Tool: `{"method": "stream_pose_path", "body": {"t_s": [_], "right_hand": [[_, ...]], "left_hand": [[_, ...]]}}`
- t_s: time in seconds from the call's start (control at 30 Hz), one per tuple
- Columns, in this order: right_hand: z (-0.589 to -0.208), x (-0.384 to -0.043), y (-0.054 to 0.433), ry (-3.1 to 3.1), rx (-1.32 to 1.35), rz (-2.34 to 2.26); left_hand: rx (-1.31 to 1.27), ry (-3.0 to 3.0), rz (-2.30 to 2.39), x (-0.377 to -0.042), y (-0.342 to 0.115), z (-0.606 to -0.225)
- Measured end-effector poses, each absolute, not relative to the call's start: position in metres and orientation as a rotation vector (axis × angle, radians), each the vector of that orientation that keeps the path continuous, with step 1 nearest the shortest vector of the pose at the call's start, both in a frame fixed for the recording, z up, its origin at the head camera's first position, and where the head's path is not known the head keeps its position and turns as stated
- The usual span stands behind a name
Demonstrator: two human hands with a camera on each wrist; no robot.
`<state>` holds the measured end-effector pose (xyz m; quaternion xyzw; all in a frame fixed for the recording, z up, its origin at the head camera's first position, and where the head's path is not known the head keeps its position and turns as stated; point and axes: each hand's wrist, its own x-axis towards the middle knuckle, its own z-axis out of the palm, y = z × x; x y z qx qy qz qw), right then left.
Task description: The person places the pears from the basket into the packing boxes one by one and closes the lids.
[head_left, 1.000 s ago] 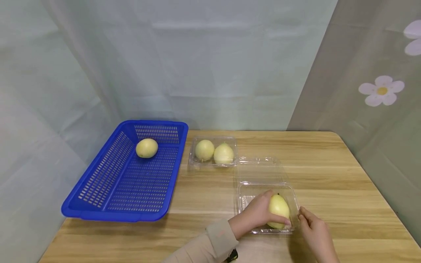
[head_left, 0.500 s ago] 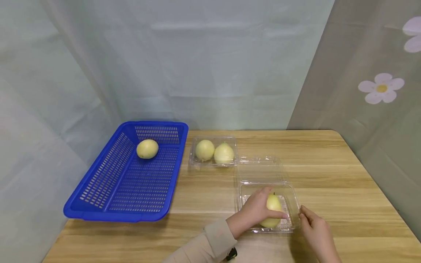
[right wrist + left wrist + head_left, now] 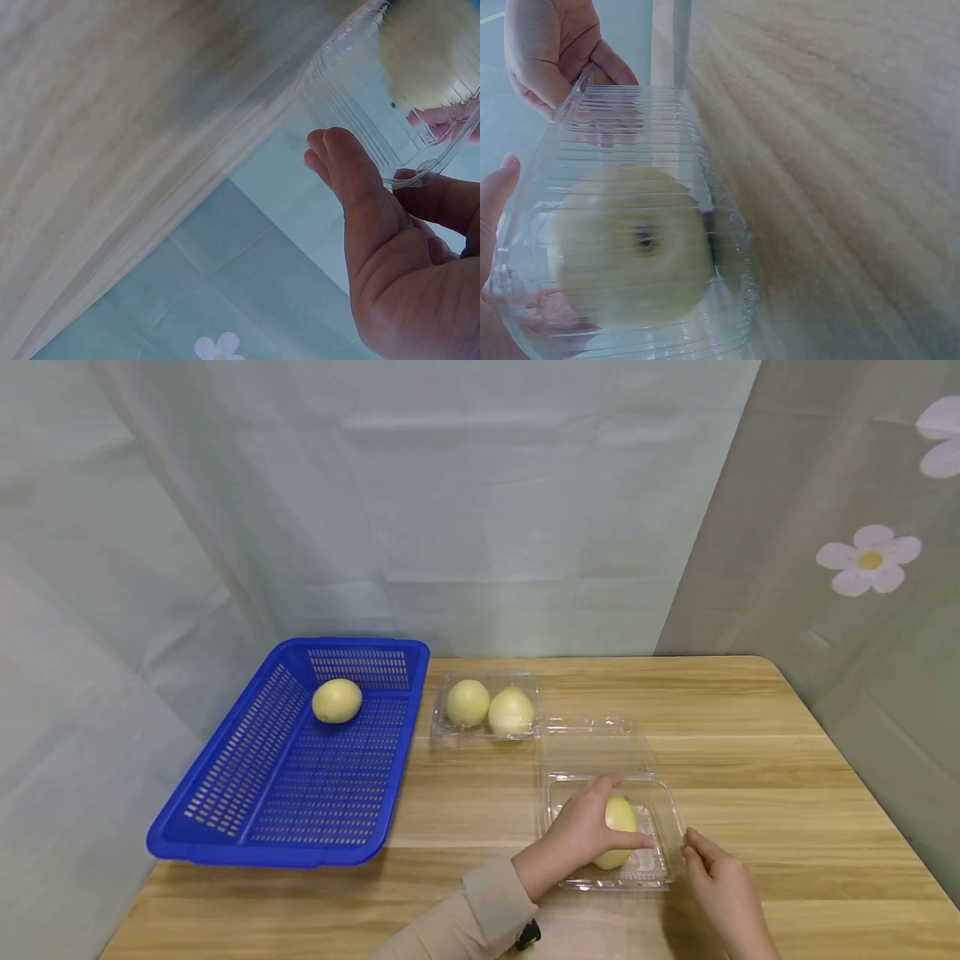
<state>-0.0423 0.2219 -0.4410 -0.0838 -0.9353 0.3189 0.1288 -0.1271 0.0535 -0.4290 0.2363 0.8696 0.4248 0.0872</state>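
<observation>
A pale yellow fruit (image 3: 619,828) is seated inside the open container (image 3: 649,858), its sides spanned by the curled thumb and fingers of the left hand (image 3: 579,831); how firmly it is gripped cannot be told. The container's right rim is pinched between thumb and finger of the right hand (image 3: 723,885). The clear lid (image 3: 596,750) is laid back on the container's far side. Beyond and left of the container, two similar fruits (image 3: 467,703) are held in a clear box (image 3: 489,677); farther left of it, a lone fruit (image 3: 337,701) is held in a blue basket (image 3: 330,793).

1 pale-yellow, rounded fruit (image 3: 621,820) inside an open, clear plastic container (image 3: 647,865)
</observation>
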Motion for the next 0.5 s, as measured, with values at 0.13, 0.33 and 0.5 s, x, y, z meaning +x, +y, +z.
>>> {"method": "stream_pose_path", "body": {"t_s": [0.13,0.33,0.5], "right_hand": [[-0.441,-0.042,0.222,-2.726,-0.241,0.927],[-0.442,-0.043,0.222,-2.724,-0.242,0.917],[-0.442,-0.043,0.223,-2.708,-0.222,0.904]], "left_hand": [[0.7,2.595,1.282,-0.127,0.052,-0.426],[0.655,2.598,1.351,-0.128,0.048,-0.421],[0.679,2.603,1.381,-0.131,0.044,-0.414]]}}
